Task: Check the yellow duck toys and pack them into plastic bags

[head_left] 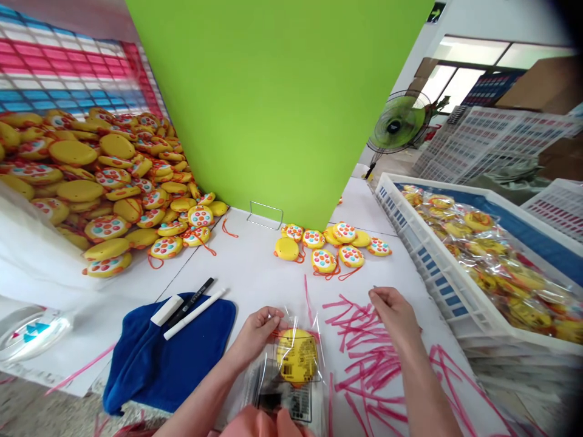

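Observation:
My left hand (260, 331) is closed in a pinch at the top left of a clear plastic bag (320, 370). Inside the bag lies a round yellow toy (296, 355), its plain side with printed text and a barcode facing up. Beneath it rest more clear bags with black print. To the right, my right hand (395, 306) hovers over a heap of pink ribbon strips (376, 373). Its thumb and fingertips are pressed together, with a tiny tip showing at them that I cannot make out.
Several yellow toys with coloured dots (324, 261) lie before a green board (277, 109). A large pile of toys (109, 182) fills the left. Markers (194, 300) lie on a blue cloth (182, 370). At right stands a white crate (437, 288) of bagged toys.

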A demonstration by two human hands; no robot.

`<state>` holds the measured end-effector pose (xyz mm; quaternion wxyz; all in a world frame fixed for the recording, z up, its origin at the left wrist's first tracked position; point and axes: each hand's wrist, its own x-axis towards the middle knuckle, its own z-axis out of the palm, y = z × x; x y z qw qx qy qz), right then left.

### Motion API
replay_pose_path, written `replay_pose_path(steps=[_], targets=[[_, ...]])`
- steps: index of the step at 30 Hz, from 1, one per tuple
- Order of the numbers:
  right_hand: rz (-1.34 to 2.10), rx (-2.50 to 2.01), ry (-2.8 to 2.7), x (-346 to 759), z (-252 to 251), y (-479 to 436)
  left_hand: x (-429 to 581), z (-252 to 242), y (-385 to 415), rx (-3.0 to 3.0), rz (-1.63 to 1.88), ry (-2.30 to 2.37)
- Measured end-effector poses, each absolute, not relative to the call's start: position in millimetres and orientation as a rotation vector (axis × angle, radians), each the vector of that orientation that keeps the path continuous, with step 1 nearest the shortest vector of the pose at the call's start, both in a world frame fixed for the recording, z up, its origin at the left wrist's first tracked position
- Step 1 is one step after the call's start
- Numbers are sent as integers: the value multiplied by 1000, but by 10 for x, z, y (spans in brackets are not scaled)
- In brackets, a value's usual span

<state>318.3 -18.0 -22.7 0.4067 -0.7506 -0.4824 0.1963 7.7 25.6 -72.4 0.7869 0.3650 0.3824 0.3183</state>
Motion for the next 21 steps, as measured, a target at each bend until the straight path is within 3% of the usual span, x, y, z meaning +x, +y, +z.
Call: replay_pose_path(steps=[11,17,21], targets=[[461,-1668,-2184,2381,-392,526,87,-742,248,834,703,846],[215,-2117,-1951,3003,-431,394,95,-708,237,834,707,854],[254,-2346,-1683,3549,-407,38,90,-684,241,829,698,847]])
